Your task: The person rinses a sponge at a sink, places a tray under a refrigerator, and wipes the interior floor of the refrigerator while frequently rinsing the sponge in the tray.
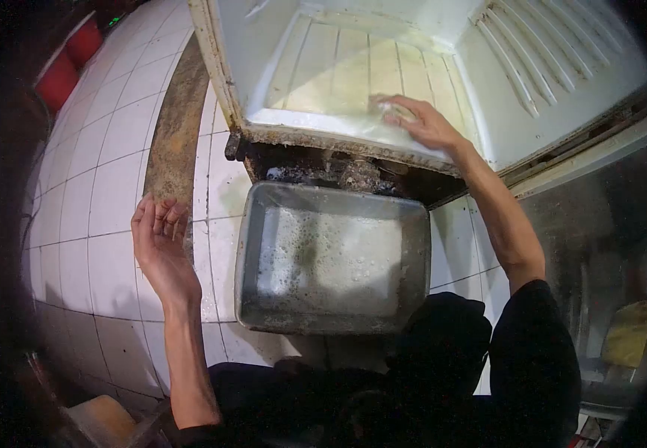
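My right hand (426, 125) reaches into a white refrigerator cabinet (286, 119), low over its ribbed, yellowish inner panel (349, 71). The fingers are closed on a pale, foamy sponge (391, 112), largely covered by them. My left hand (165, 250) is raised over the tiled floor, palm up, with loosely curled fingers apart and nothing in them. Between my arms, below the cabinet's rusty edge, a grey rectangular basin (243, 272) holds cloudy, soapy water (338, 254) with bubbles.
White floor tiles (111, 201) spread to the left, crossed by a dirty brown strip (173, 131). Red containers (58, 78) stand at the far left. A glass-like panel (592, 216) and a yellowish block (629, 332) are at the right. A dark, grimy cavity (301, 166) gapes under the cabinet.
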The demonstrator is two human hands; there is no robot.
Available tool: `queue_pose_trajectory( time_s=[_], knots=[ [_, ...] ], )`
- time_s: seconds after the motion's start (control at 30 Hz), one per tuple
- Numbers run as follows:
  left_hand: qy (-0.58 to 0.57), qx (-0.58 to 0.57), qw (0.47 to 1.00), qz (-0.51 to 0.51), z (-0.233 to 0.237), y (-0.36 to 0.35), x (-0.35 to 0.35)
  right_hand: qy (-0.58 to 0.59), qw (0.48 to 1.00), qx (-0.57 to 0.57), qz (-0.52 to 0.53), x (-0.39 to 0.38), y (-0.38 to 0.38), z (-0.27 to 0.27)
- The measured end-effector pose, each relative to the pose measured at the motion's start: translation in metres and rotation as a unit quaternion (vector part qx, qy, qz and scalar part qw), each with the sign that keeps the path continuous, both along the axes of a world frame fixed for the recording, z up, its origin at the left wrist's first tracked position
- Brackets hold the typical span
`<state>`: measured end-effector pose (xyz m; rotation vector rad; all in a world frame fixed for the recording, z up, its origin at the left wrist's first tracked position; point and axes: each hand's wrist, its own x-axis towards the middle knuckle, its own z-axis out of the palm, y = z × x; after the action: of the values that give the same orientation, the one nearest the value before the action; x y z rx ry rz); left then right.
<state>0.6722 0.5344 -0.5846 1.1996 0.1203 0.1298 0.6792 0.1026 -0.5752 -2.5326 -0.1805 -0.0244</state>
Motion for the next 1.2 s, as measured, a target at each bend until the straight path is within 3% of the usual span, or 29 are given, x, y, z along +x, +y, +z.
queue_pose_trajectory(
  time_s=[0.13,0.23,0.3,0.33,0.37,0.43,0.5,0.63,0.73,0.87,0.93,1.0,1.13,1.2],
  knots=[
    [-0.029,-0.007,1.000,0.004,0.011,0.011,-0.011,0.032,0.997,0.039,0.055,-0.045,0.034,0.010],
    [-0.048,0.011,0.999,0.019,0.022,0.015,-0.021,-0.118,0.983,-0.031,0.135,-0.072,0.048,-0.019],
    [-0.057,0.013,0.998,0.021,0.021,0.017,-0.020,-0.095,0.990,0.018,0.099,-0.076,0.052,-0.018],
    [-0.057,0.018,0.998,0.024,0.021,0.018,-0.020,-0.143,0.984,0.075,0.077,-0.070,0.045,-0.015],
    [-0.058,0.019,0.998,0.021,0.021,0.015,-0.020,-0.188,0.972,0.133,0.054,-0.060,0.034,-0.007],
    [-0.044,0.029,0.998,0.036,0.023,0.011,-0.019,-0.258,0.961,0.060,-0.082,-0.023,0.003,0.013],
    [-0.043,0.030,0.998,0.036,0.018,0.011,-0.014,-0.204,0.947,0.001,-0.250,0.007,-0.024,0.039],
    [-0.022,0.033,0.998,0.043,0.007,0.012,-0.003,-0.105,0.889,-0.096,-0.436,0.087,-0.136,-0.016],
    [-0.009,0.042,0.998,0.052,-0.002,0.010,0.006,-0.144,0.916,-0.148,-0.345,0.136,-0.133,-0.030],
    [0.014,0.049,0.997,0.056,-0.013,0.002,0.013,-0.219,0.962,-0.103,-0.127,0.199,-0.088,-0.042],
    [0.024,0.047,0.997,0.060,-0.019,0.001,0.018,-0.189,0.978,-0.086,-0.024,0.207,-0.031,-0.026],
    [0.037,0.050,0.996,0.061,-0.023,0.000,0.018,-0.131,0.986,0.003,0.102,0.210,0.001,-0.024],
    [0.017,0.066,0.996,0.053,-0.016,-0.002,0.013,-0.146,0.980,-0.049,0.124,0.190,0.040,-0.030],
    [0.016,0.068,0.996,0.063,-0.011,-0.002,0.011,-0.149,0.969,-0.054,0.191,0.160,0.057,-0.025]
  ],
)
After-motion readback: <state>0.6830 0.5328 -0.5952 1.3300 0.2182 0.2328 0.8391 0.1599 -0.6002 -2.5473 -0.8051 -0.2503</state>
